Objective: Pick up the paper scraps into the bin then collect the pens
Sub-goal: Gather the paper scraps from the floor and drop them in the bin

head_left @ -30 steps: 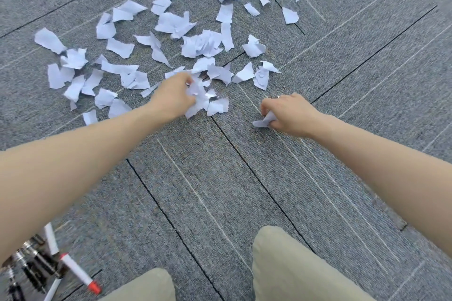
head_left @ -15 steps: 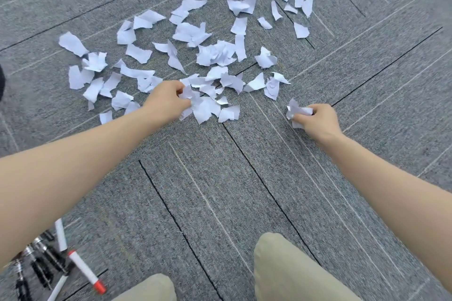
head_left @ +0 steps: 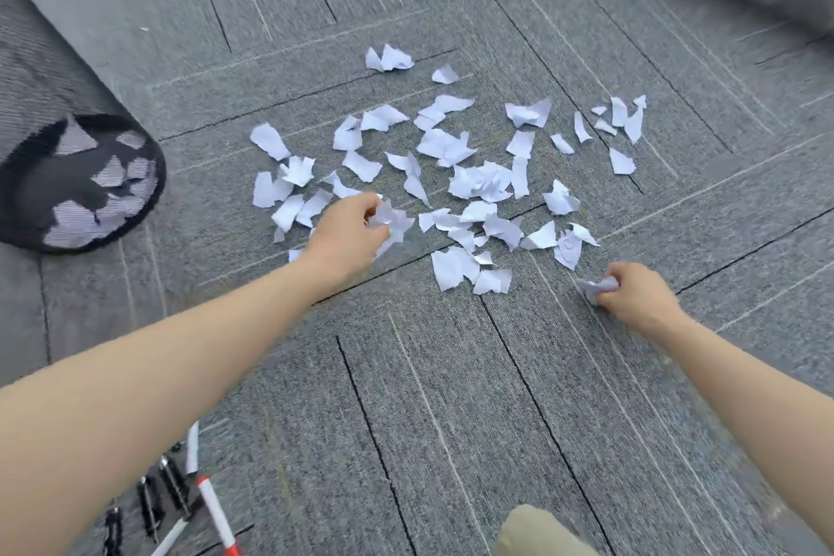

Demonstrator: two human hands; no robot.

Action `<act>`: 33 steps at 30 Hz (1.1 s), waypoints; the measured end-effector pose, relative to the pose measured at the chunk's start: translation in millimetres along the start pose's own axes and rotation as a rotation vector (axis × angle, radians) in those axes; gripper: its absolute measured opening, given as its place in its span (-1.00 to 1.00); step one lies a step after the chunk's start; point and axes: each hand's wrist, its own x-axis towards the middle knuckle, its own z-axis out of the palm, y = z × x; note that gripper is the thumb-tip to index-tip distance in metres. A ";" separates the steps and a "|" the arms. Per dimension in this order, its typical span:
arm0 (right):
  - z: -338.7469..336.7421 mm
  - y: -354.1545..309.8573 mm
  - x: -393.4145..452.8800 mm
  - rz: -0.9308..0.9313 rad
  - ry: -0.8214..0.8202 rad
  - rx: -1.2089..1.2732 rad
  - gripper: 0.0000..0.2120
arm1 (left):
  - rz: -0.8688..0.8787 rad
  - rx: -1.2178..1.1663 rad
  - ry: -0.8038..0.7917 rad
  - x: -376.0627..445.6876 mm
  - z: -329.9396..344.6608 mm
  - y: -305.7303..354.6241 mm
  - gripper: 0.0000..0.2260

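Head view, left to right: mesh bin (head_left: 113, 140) at the frame's left edge, nearer the left hand (head_left: 347, 235), whose fingers pinch a crumpled scrap (head_left: 393, 219); loose paper scraps (head_left: 478, 181) at centre; right hand (head_left: 638, 296) fisted round another wad (head_left: 598, 287); pens (head_left: 189, 497) lower left.

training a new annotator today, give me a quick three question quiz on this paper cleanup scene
1. True or false: both hands hold paper.
2. Where is the bin? A) far left, B) far right, C) between the knees.
3. Fill in: the pens lie on the carpet near the ______ forearm.

Key:
1. True: the left hand grips scraps and the right hand grips a crumpled scrap.
2. A; it already has scraps inside.
3. Left.
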 end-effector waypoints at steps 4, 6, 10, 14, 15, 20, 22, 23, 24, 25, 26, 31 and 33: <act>-6.7 -52.4 -15.3 0.098 0.086 0.338 -0.78 | 0.126 -0.179 0.296 -6.2 -62.2 6.5 -0.94; -10.7 -110.6 -23.2 0.048 0.011 0.471 -0.59 | 0.163 -0.239 0.532 -7.7 -109.2 10.5 -0.92; -15.2 -280.4 -74.5 -0.430 -0.188 0.580 -0.77 | 0.136 -0.494 1.029 -19.6 -215.8 2.8 -0.89; -20.1 -441.5 -156.6 -0.916 -0.185 0.657 -0.76 | 0.100 -0.707 1.357 -42.9 -314.8 -26.4 -0.93; -21.0 -472.3 -173.7 -0.982 -0.187 0.690 -0.75 | 0.071 -0.657 1.381 -49.9 -333.9 -34.2 -0.94; -2.4 -574.9 -226.9 -1.152 -0.146 0.500 -0.82 | -0.318 -0.207 0.996 -66.7 -381.9 -85.0 -0.68; 12.0 -592.0 -229.2 -1.141 -0.118 0.371 -0.86 | -0.344 -0.055 0.847 -65.4 -383.3 -110.3 -0.72; 18.2 -595.8 -229.7 -1.128 -0.101 0.305 -0.82 | -0.334 -0.049 0.814 -65.1 -383.1 -120.8 -0.75; 23.2 -597.5 -229.7 -1.117 -0.088 0.240 -0.80 | -0.326 -0.056 0.795 -64.4 -381.8 -128.3 -0.78; 27.8 -597.8 -228.9 -1.110 -0.081 0.196 -0.80 | -0.330 -0.042 0.784 -61.7 -380.3 -135.3 -0.80; 32.0 -597.0 -227.9 -1.106 -0.067 0.167 -0.78 | -0.336 -0.010 0.777 -58.7 -378.5 -138.1 -0.80; 45.4 -596.9 -219.6 -1.040 -0.010 0.117 -0.72 | -0.327 0.019 0.697 -38.3 -365.2 -127.4 -0.83; 48.9 -598.9 -217.4 -1.025 -0.001 0.085 -0.84 | -0.356 0.037 0.619 -30.6 -361.9 -127.2 -0.77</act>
